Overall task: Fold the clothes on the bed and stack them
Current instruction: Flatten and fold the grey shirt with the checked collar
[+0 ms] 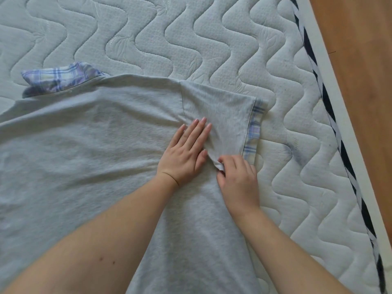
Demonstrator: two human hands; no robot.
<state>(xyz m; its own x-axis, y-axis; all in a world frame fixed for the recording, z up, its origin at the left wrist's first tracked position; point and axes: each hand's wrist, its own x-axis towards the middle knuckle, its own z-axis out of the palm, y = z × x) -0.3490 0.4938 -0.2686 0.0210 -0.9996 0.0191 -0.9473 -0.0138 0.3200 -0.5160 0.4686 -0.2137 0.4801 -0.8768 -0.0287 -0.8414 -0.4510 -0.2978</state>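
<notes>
A grey short-sleeved shirt (pixel 89 149) lies spread flat on the bed, back side up. Its plaid collar (pixel 61 78) points to the far left, and its right sleeve (pixel 222 115) ends in a plaid cuff (pixel 253 132). My left hand (pixel 186 151) rests flat, fingers spread, on the fabric at the armpit seam. My right hand (pixel 237 179) pinches a small fold of the sleeve's lower edge just beside the left thumb. Both forearms cross the shirt's lower part.
The quilted pale mattress (pixel 169 35) with wavy stitching extends beyond the shirt. Its right edge (pixel 331 115) has navy and white piping, then a white bed frame (pixel 343 102) and wooden floor (pixel 364 60).
</notes>
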